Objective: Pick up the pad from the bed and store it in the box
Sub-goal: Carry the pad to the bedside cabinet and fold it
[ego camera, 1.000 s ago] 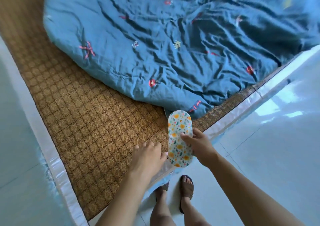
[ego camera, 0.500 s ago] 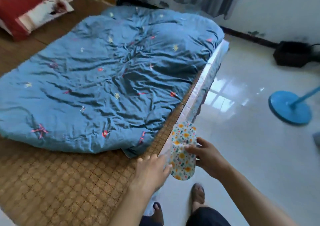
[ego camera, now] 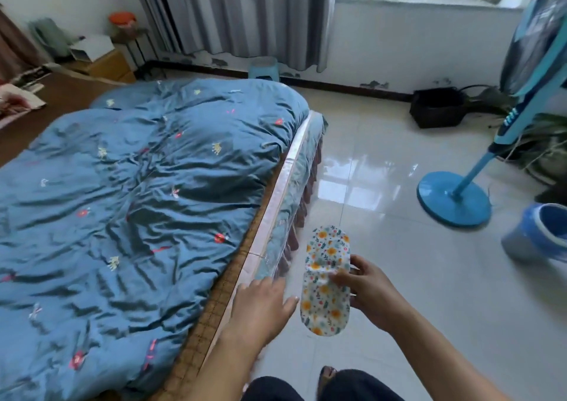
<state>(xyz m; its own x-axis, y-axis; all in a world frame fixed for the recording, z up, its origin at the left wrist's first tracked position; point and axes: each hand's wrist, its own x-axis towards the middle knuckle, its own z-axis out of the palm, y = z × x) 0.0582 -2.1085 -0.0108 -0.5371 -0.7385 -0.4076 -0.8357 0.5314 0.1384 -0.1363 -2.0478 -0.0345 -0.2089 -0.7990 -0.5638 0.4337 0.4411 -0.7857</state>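
Note:
The pad [ego camera: 325, 293] is a long oval of white cloth with orange flowers and small leaves. It hangs in the air over the tiled floor, just right of the bed's edge [ego camera: 270, 225]. My right hand [ego camera: 368, 293] pinches it at the middle from the right side. My left hand [ego camera: 260, 305] hovers beside the pad's left edge, fingers spread, holding nothing. A white box [ego camera: 90, 49] stands on a wooden cabinet at the far left of the room; I cannot tell whether it is the task's box.
A rumpled blue quilt [ego camera: 138, 204] covers the bed. A blue standing fan [ego camera: 454, 198] rises at the right, with a blue pot [ego camera: 540, 235] near it. A black basket [ego camera: 438, 107] and a small blue stool [ego camera: 264, 67] sit by the far wall. My feet show at the bottom.
The view has swung up and to the right, from the bed's corner to the room. My right hand has carried the pad off the mat and out over the floor; my left hand follows beside it.

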